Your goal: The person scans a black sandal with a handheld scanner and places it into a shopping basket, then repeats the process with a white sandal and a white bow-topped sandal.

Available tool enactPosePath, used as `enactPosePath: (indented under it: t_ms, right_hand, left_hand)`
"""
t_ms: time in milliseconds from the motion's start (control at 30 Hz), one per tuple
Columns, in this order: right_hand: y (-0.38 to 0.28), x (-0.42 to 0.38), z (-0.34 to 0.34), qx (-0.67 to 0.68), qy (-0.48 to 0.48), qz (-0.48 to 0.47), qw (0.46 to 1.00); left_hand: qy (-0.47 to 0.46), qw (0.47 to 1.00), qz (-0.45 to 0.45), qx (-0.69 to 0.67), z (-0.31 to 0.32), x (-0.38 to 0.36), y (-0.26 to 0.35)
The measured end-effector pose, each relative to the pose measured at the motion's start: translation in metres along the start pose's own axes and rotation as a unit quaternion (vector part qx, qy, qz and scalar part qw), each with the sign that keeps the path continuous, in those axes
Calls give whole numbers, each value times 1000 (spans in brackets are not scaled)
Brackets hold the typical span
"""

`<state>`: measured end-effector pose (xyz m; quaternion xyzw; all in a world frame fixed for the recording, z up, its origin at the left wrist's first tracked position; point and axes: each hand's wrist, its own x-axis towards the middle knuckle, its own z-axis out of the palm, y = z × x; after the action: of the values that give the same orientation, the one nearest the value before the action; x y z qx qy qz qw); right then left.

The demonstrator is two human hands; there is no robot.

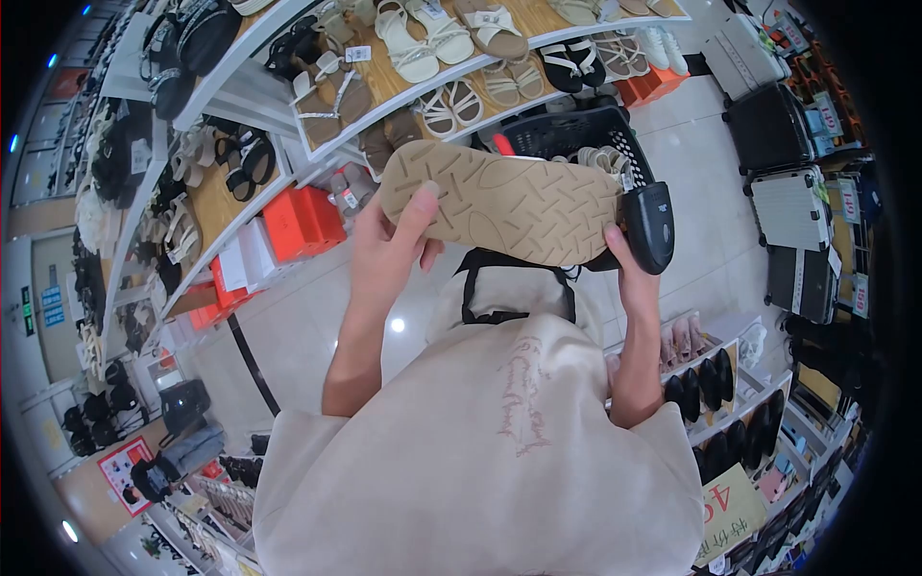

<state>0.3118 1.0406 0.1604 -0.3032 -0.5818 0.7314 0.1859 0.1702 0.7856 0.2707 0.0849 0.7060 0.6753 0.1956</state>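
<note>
A tan shoe sole (504, 202) with a grooved tread faces me, held up in front of my chest. Its upper side is hidden. My left hand (399, 230) is closed on the left end, thumb pressed on the tread. At the other end, my right hand (631, 257) grips the sole's edge with the thumb in front; its other fingers are hidden. Beside that hand is a dark, rounded, shiny object (650, 226), whose kind I cannot make out. Behind the sole stands a black shopping basket (567, 130) with a red part and light strappy sandals (603, 159) in it.
Display shelves (384, 91) with sandals run across the top and left. Orange shoe boxes (303, 223) stand beneath them. Suitcases (792, 206) line the right side. A rack of dark shoes (711, 384) is at the lower right, near a price sign (732, 514).
</note>
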Motion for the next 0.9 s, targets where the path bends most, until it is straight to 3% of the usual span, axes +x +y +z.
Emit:
enactPosePath:
  t_ms: [133, 200, 400, 467, 567, 633, 733, 833, 900]
  right_hand:
    - [-4, -4, -9, 52, 25, 7, 998]
    - [-17, -7, -10, 49, 27, 9, 998]
    - [-32, -17, -18, -33, 20, 14, 999]
    - [-38, -22, -25, -70, -65, 37, 995]
    - [-33, -32, -27, -67, -31, 55, 996]
    - [-26, -36, -32, -72, -49, 28, 996]
    - [-26, -35, -28, -202, -62, -225, 951]
    - [-30, -27, -24, -192, -125, -286, 930]
    - [-43, -27, -11, -249, -122, -318, 907]
  left_hand:
    - [-40, 995, 33, -86, -6, -5, -9]
    - [-120, 986, 37, -109, -6, -7, -7]
    - [-138, 986, 25, -92, 0, -3, -8]
    - [-136, 986, 21, -93, -1, 1, -12]
    - [-121, 990, 16, -77, 0, 9, -29]
    - [-107, 992, 11, -60, 0, 14, -43]
    - [-127, 992, 12, -2, 1, 21, -51]
    - [-109, 989, -39, -94, 13, 25, -49]
    - [-51, 978, -119, -166, 23, 31, -49]
